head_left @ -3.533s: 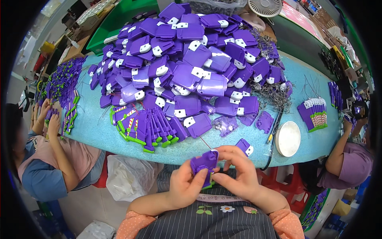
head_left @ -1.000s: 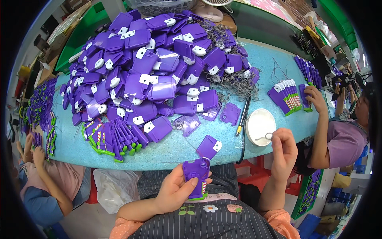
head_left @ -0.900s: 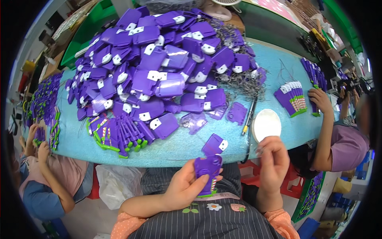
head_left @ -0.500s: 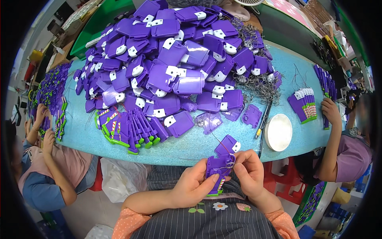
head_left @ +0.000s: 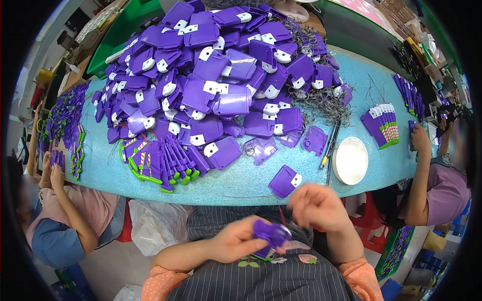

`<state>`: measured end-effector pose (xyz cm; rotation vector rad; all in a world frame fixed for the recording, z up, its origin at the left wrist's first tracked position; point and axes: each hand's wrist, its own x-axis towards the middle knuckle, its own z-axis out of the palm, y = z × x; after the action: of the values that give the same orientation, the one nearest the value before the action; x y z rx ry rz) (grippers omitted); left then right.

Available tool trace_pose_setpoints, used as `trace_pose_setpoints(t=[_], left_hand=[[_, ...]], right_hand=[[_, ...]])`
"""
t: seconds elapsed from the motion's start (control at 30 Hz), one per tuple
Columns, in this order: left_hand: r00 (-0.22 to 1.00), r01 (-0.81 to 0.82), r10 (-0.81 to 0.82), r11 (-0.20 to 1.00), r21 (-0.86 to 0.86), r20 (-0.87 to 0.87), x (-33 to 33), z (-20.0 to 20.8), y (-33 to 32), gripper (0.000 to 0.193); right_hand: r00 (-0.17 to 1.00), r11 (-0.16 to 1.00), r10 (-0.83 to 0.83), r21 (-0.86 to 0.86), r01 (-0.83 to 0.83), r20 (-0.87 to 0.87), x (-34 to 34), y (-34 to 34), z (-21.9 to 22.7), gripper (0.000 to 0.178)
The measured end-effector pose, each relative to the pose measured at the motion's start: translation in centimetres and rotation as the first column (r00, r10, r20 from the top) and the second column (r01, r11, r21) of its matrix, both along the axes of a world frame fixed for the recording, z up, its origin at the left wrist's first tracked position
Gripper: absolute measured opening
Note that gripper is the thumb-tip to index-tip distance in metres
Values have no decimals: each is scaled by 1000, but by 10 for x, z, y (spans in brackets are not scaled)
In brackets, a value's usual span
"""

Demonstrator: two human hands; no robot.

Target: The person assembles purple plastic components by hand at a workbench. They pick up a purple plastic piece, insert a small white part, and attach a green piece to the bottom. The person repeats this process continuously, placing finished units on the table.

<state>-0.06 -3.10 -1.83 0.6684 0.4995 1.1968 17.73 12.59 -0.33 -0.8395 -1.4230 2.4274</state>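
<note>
My left hand is closed around a purple plastic casing with a striped strip and a green edge, held in front of my apron. The casing is partly blurred, and a metal ring shows at its right side. A thin dark red wire rises from it. My right hand is raised to the right, apart from the casing, its fingers curled but smeared by motion. Just beyond it, a purple cover with a white end lies at the table's near edge.
A big heap of purple covers fills the table's middle, with tangled grey rings beside it. Finished-looking purple-green pieces fan out at its front. A white bowl and a pen-like tool lie right. Co-workers sit on both sides.
My right hand has let go of the casing's ring area and moved up and away. My left hand has lowered the casing slightly toward me and tilted it.
</note>
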Motion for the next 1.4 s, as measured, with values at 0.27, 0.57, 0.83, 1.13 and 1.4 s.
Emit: trace_pose_setpoints(t=[0.27,0.57,0.83,1.13,1.4], left_hand=[[991,-132,123,884,-448,-48,-5,-1,-13,44],[987,-130,81,911,-392,-139,4,1,-12,49],[926,-212,105,940,-269,-363,9,3,-18,36],[754,-290,216,957,-20,-620,4,8,-11,20],[754,-263,224,964,29,-617,-1,-1,-12,22]], right_hand=[[886,361,-372,923,-135,275,-12,-24,-14,31],[999,984,-36,172,41,-32,-22,-38,-3,28],[999,964,-19,267,10,31,-28,-46,-13,30],[964,946,-265,-193,261,5,-27,-53,-8,38],[973,964,-189,-212,159,-134,-29,-55,-16,15]])
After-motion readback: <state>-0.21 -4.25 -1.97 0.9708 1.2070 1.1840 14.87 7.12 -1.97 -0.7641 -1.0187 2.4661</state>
